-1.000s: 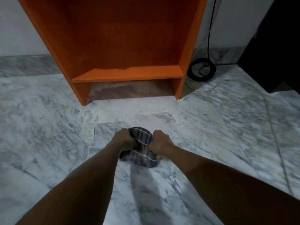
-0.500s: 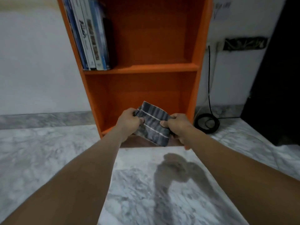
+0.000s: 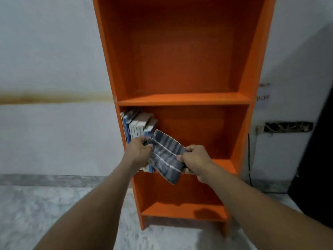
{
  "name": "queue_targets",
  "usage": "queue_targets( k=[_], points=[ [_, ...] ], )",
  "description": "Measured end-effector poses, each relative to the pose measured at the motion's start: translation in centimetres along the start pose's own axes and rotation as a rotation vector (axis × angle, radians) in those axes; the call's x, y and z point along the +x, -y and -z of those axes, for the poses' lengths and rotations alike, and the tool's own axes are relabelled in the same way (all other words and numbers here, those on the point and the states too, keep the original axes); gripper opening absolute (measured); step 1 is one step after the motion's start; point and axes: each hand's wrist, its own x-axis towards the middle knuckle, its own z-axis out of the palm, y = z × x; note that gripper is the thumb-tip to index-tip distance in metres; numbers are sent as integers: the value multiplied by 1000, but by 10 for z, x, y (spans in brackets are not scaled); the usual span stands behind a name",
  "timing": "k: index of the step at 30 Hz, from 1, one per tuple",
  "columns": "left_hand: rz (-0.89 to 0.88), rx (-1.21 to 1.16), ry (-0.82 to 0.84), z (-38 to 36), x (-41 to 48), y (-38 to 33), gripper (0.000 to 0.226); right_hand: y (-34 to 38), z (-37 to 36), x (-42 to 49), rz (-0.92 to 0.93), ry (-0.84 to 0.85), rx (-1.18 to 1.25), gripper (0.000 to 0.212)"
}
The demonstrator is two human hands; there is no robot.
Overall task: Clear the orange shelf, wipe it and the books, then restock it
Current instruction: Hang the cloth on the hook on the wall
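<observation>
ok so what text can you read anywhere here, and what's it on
"OFF": lower line of the paper notice on the wall right of the orange shelf; the marks before it are blurred.
Red upper line of that notice: too blurred to read.
Spines of the books: print too blurred to read.
Striped cloth: no text.

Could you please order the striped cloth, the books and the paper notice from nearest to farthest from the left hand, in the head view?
1. striped cloth: gripped by the left hand.
2. books: just behind it, middle compartment's left end.
3. paper notice: on the wall, right of the orange shelf.
</observation>
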Motion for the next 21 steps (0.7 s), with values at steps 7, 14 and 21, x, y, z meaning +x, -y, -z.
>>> queue_targets(
  k=[7,14,21],
  points=[
    [36,-32,-107,162,26,-232,16,270,-27,-48,108,141,13,12],
    [58,-103,-138,328,28,-422,19,500,-52,-93,467,212,-84,54],
    [96,-282,-97,447,15,-502,20,629,-99,-125,767,148,-336,20]
  ],
)
